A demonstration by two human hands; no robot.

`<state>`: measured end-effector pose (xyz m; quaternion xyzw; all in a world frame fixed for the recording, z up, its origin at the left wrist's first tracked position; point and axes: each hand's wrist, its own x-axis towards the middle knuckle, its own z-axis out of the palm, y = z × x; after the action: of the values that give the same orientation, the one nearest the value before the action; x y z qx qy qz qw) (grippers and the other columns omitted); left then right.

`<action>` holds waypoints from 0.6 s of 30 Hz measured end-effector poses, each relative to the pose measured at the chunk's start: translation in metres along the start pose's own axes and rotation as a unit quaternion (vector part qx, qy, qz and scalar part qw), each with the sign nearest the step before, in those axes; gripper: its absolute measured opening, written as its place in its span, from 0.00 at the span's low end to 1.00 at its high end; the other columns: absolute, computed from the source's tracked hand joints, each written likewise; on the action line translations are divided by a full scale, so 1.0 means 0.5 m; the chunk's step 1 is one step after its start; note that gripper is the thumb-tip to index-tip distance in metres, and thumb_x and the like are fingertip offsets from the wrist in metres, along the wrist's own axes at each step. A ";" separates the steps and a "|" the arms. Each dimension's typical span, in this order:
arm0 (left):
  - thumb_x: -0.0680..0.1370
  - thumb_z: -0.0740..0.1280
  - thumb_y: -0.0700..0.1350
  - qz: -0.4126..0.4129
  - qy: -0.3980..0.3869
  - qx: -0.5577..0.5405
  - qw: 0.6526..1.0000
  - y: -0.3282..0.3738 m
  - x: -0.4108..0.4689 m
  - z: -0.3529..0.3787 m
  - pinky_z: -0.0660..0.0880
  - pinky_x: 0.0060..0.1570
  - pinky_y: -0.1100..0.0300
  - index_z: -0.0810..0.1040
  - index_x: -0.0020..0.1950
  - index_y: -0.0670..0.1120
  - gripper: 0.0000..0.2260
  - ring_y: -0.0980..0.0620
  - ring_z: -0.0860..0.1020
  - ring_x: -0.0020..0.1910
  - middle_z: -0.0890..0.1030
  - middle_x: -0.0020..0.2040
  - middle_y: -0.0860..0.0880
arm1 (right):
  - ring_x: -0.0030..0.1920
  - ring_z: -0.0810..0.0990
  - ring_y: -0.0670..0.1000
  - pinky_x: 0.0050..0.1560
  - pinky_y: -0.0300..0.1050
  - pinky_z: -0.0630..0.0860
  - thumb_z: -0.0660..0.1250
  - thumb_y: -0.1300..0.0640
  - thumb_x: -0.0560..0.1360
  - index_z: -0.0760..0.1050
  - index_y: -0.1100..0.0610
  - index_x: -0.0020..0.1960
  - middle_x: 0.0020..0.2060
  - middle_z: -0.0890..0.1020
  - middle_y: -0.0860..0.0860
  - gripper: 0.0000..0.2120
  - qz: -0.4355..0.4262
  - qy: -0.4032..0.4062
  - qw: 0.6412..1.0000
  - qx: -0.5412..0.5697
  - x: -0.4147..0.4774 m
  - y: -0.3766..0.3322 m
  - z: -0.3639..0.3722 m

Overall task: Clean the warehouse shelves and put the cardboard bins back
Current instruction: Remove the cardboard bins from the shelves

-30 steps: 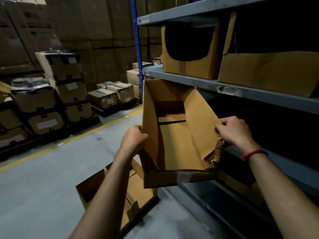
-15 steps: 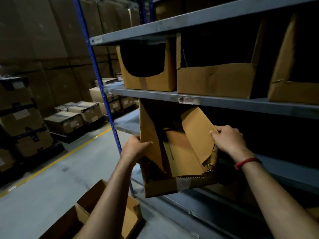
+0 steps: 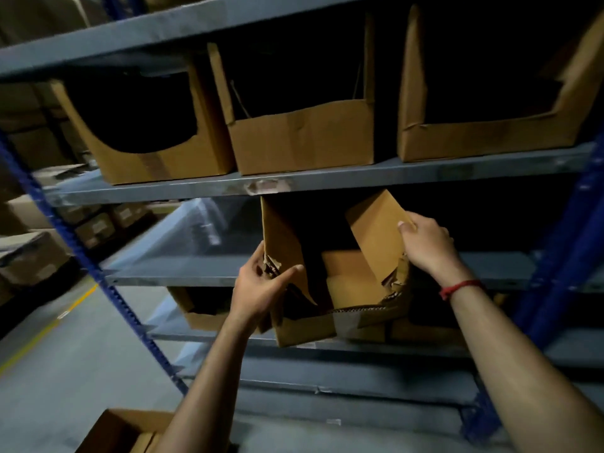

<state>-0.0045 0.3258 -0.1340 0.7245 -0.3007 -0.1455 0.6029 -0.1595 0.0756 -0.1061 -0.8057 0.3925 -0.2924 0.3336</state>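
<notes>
I hold a torn, open-fronted cardboard bin [image 3: 307, 331] at the mouth of the middle shelf [image 3: 183, 273] of the grey metal rack. My left hand [image 3: 261, 289] grips the bin's left wall, thumb inside. My right hand [image 3: 425, 243] grips its bent right wall, where the cardboard is ragged. The bin's back end reaches under the shelf above, and its front hangs out past the shelf edge.
Three cardboard bins [image 3: 300, 138] stand side by side on the upper shelf [image 3: 359, 178]. Another bin [image 3: 196, 312] sits on the shelf below. An open box [image 3: 117, 429] lies on the floor at my left. Blue uprights [image 3: 78, 246] frame the rack; stacked cartons [image 3: 29, 256] stand across the aisle.
My view has swung right to face the rack. Both hands have carried the bin up and forward, so its back end is now in the middle shelf opening.
</notes>
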 end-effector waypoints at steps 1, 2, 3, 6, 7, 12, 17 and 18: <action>0.70 0.79 0.47 0.005 -0.015 -0.011 1.000 -0.002 0.009 0.020 0.81 0.55 0.54 0.70 0.73 0.52 0.34 0.55 0.83 0.57 0.84 0.58 0.53 | 0.60 0.76 0.61 0.61 0.51 0.71 0.55 0.49 0.83 0.74 0.49 0.68 0.60 0.79 0.56 0.17 0.005 0.006 1.000 -0.009 0.001 0.014 -0.014; 0.71 0.79 0.45 0.004 -0.025 -0.020 0.999 -0.003 0.015 0.042 0.81 0.51 0.60 0.70 0.73 0.52 0.33 0.56 0.83 0.55 0.84 0.58 0.53 | 0.60 0.76 0.62 0.60 0.51 0.71 0.55 0.49 0.84 0.73 0.50 0.68 0.60 0.79 0.57 0.16 0.010 0.014 1.000 -0.016 0.002 0.030 -0.028; 0.71 0.78 0.44 0.000 -0.030 -0.024 0.999 -0.004 0.022 0.064 0.81 0.48 0.64 0.70 0.73 0.52 0.32 0.57 0.83 0.54 0.84 0.57 0.52 | 0.59 0.76 0.62 0.59 0.51 0.71 0.54 0.50 0.84 0.73 0.50 0.67 0.59 0.79 0.57 0.16 0.012 0.026 0.999 -0.021 0.004 0.044 -0.043; 0.72 0.78 0.47 -0.016 -0.056 -0.014 0.998 -0.013 0.046 0.136 0.82 0.52 0.56 0.74 0.67 0.53 0.26 0.53 0.83 0.55 0.84 0.57 0.52 | 0.58 0.76 0.61 0.56 0.48 0.70 0.54 0.51 0.84 0.74 0.54 0.66 0.58 0.79 0.58 0.16 0.024 0.064 0.997 -0.019 0.018 0.082 -0.092; 0.73 0.77 0.48 -0.016 -0.062 -0.015 0.998 -0.012 0.056 0.160 0.82 0.54 0.51 0.76 0.63 0.55 0.21 0.52 0.83 0.56 0.84 0.56 0.51 | 0.56 0.76 0.60 0.55 0.48 0.69 0.54 0.52 0.84 0.74 0.55 0.66 0.57 0.79 0.58 0.16 0.025 0.070 0.997 -0.008 0.025 0.096 -0.107; 0.74 0.73 0.49 0.025 -0.032 0.032 0.999 0.013 0.116 0.279 0.80 0.58 0.48 0.76 0.59 0.53 0.14 0.51 0.82 0.55 0.83 0.55 0.50 | 0.57 0.77 0.57 0.58 0.49 0.72 0.54 0.48 0.84 0.72 0.53 0.69 0.56 0.79 0.53 0.19 0.027 0.071 0.995 0.057 0.078 0.175 -0.175; 0.76 0.72 0.42 0.026 -0.034 0.063 0.997 0.020 0.162 0.399 0.80 0.57 0.51 0.75 0.62 0.47 0.15 0.52 0.82 0.54 0.83 0.53 0.49 | 0.59 0.78 0.55 0.57 0.49 0.74 0.57 0.35 0.79 0.69 0.48 0.72 0.58 0.80 0.50 0.26 0.047 0.065 0.992 0.099 0.133 0.261 -0.236; 0.76 0.73 0.43 0.033 -0.029 0.064 0.997 0.024 0.167 0.423 0.81 0.55 0.54 0.75 0.62 0.47 0.16 0.53 0.81 0.54 0.83 0.54 0.50 | 0.58 0.79 0.52 0.53 0.46 0.74 0.61 0.33 0.77 0.69 0.47 0.72 0.57 0.81 0.48 0.28 0.040 0.051 0.991 0.120 0.136 0.275 -0.244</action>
<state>-0.0639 0.1074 -0.1585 0.7470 -0.3503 -0.1269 0.5506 -0.2735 -0.0829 -0.1234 -0.7278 0.4029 -0.3644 0.4186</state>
